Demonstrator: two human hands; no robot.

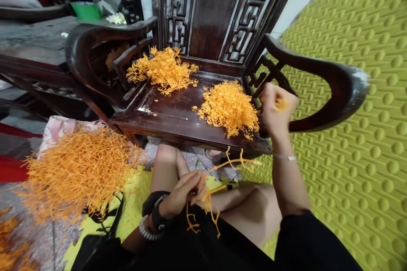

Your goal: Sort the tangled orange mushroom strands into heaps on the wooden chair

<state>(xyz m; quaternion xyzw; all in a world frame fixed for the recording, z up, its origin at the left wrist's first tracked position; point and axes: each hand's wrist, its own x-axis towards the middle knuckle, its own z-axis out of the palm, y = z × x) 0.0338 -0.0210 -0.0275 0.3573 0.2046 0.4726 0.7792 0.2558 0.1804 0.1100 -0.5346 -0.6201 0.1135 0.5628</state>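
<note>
My left hand (182, 192) is low over my lap, shut on a tangle of orange branching strands (206, 203) that trail down and out to the right. My right hand (277, 108) is raised beside the chair's right arm, pinching a small orange tuft (280, 103). On the dark carved wooden chair seat (168, 112), two heaps of the same strands lie apart: a loose one (162, 70) at the back and a dense one (228, 109) near my right hand. A large, airy mass of strands (76, 173) sits to the left, on a pink and white bag (60, 129).
A green dimpled mat (365, 135) fills the right side. A dark wooden table (34, 42) with a green container (85, 11) stands at the upper left. A yellow foam mat (130, 216) lies under my legs, and more orange strands (9, 241) lie at the lower left.
</note>
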